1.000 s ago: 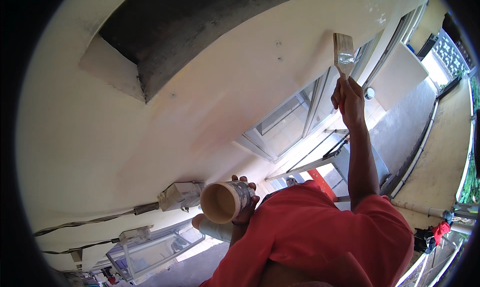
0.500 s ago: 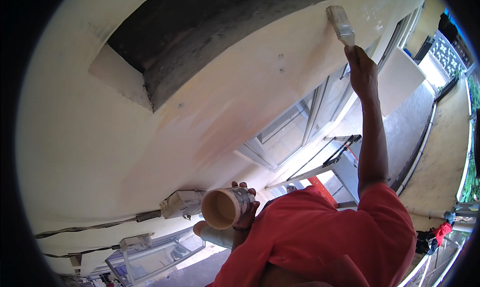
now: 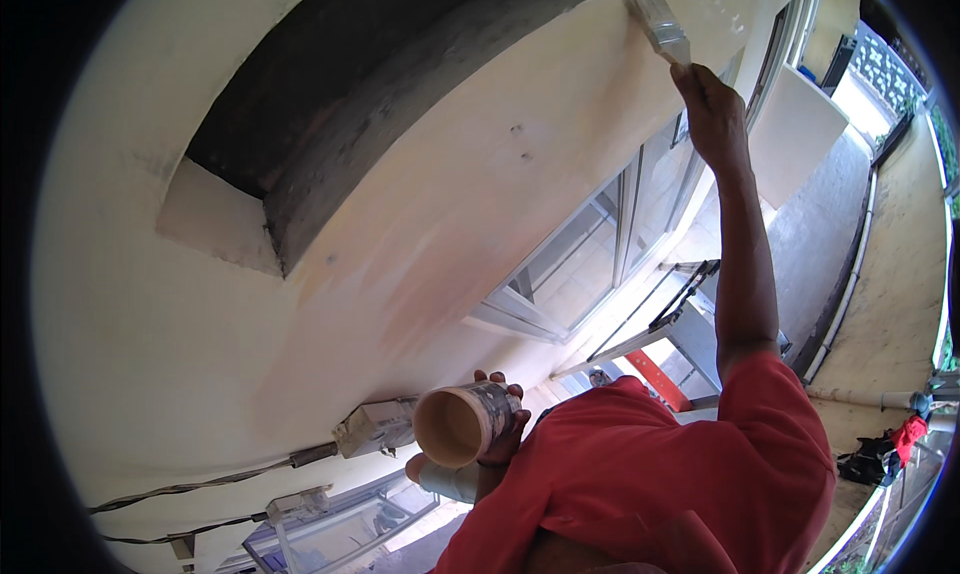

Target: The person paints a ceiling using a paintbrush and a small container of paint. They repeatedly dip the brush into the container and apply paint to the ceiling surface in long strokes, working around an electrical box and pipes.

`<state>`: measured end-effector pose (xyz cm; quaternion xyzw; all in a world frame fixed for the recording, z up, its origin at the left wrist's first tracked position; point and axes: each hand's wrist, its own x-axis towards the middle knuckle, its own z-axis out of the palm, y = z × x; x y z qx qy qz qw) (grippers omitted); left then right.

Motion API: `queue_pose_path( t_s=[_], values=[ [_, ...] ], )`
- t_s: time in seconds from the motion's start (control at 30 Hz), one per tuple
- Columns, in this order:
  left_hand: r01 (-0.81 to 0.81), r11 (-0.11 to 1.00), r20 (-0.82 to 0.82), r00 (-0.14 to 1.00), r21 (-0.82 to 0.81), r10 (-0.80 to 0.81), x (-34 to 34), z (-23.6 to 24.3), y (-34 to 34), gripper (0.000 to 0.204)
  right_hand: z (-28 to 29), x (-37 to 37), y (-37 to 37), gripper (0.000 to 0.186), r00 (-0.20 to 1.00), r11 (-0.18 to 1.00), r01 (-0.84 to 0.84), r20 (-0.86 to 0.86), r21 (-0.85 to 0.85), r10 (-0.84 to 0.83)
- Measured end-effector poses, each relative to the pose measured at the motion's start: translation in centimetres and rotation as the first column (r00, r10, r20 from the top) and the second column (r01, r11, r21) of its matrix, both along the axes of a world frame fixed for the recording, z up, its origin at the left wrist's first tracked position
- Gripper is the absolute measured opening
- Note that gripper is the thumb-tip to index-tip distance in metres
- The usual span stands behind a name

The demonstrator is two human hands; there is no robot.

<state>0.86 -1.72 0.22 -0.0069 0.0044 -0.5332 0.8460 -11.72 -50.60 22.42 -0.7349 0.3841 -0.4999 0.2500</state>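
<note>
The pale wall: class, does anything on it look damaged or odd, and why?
Yes. Small dark spots mark the pale wall between the dark recess and the glazed frame, possibly holes or chips. Pinkish-brown streaks lower left look patchy against the surrounding cream.

Twisted cable, pale pipe, red cloth

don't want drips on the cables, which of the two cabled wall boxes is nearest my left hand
The bigger-looking off-white box, right beside the paint cup in your left hand; the other box appears lower left, farther off.
</note>
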Motion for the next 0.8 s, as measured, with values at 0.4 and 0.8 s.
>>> queue_pose_path(
  t_s=[0.4,0.8],
  values=[
    [0.051,0.997,-0.008,0.999,0.05,-0.05,-0.5,0.3,0.0,0.065,-0.2,-0.6,-3.1,0.04,0.99,0.945,-0.129,-0.095,-0.301,0.104],
    [0.045,0.996,-0.027,0.999,0.078,-0.043,-0.6,0.8,0.5,0.068,-2.9,-0.1,-3.4,0.038,0.991,0.902,-0.13,-0.078,-0.412,0.108]
  ],
)
